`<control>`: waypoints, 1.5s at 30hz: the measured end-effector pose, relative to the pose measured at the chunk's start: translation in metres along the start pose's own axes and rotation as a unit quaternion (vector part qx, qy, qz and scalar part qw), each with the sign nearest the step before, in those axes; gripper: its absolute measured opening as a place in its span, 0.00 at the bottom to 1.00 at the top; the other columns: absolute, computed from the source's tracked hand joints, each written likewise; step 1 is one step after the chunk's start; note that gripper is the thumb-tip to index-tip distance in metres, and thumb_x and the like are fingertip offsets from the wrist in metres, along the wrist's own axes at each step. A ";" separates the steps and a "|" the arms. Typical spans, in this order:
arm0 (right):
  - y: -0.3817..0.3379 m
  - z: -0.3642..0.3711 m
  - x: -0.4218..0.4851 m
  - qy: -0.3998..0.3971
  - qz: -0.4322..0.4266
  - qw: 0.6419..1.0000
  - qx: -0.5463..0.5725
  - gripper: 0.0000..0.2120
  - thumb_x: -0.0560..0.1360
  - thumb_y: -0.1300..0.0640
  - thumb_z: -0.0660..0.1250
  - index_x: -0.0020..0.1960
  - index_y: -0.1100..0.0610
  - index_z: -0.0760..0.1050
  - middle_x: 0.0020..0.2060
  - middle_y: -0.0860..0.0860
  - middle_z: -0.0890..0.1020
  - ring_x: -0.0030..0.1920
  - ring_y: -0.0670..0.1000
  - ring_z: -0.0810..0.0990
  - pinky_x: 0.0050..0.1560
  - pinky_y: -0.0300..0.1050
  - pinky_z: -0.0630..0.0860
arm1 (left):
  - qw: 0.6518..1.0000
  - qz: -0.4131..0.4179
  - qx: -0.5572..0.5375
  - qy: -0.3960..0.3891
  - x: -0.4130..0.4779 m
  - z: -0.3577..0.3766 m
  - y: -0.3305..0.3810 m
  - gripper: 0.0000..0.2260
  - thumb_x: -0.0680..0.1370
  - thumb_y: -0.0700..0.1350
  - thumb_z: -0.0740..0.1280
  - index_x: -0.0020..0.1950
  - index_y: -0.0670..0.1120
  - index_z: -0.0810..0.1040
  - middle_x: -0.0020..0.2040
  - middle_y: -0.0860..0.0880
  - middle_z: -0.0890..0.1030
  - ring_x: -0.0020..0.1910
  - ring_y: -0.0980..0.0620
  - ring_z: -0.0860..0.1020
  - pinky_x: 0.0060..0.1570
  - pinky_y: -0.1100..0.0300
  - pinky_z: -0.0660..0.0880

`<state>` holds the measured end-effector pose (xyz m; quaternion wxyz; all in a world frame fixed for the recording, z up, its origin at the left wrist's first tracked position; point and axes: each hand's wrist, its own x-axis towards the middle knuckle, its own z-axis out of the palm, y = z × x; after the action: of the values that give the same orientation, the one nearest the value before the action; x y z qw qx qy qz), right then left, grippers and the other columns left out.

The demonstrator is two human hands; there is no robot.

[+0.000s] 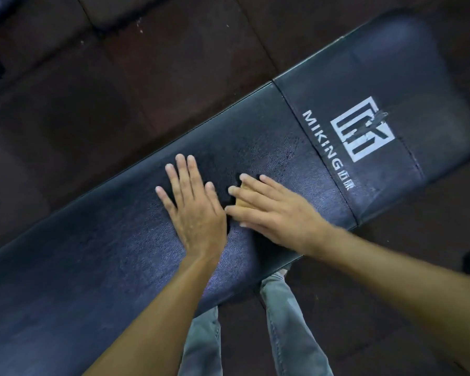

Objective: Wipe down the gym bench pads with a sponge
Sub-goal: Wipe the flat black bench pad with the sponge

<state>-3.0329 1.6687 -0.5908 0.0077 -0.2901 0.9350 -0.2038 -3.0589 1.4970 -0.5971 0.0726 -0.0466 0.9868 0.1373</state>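
Pressing a yellow sponge (243,203) onto the bench pad (92,240), right grip (272,210) flat-fingered, unclenched; left grip (194,210) open, flat just beside.

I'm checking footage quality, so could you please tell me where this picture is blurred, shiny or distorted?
Head view: the right hand on the sponge is slightly blurred, the left hand sharper; a bluish sheen lies on the bench pad; the wide lens curves the pad's edges; the floor is dim.

Your bench pad (391,63), end section: white lettering (322,139) "MIKING", then two small characters too blurred to read; square white logo (362,128) beside.
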 end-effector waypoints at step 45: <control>0.134 -0.068 -0.149 0.032 0.132 0.988 -0.079 0.18 0.84 0.48 0.60 0.72 0.47 0.72 0.74 0.54 0.70 0.75 0.60 0.65 0.73 0.61 0.63 | 0.994 0.088 0.063 -0.009 0.031 0.040 0.146 0.25 0.84 0.50 0.47 0.80 0.45 0.50 0.81 0.48 0.51 0.80 0.47 0.48 0.77 0.41 0.46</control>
<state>-2.9909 1.8761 -0.5958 -0.0183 -0.1573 0.9780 -0.1358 -3.1007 1.6457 -0.6017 0.0722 0.0463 0.9930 0.0816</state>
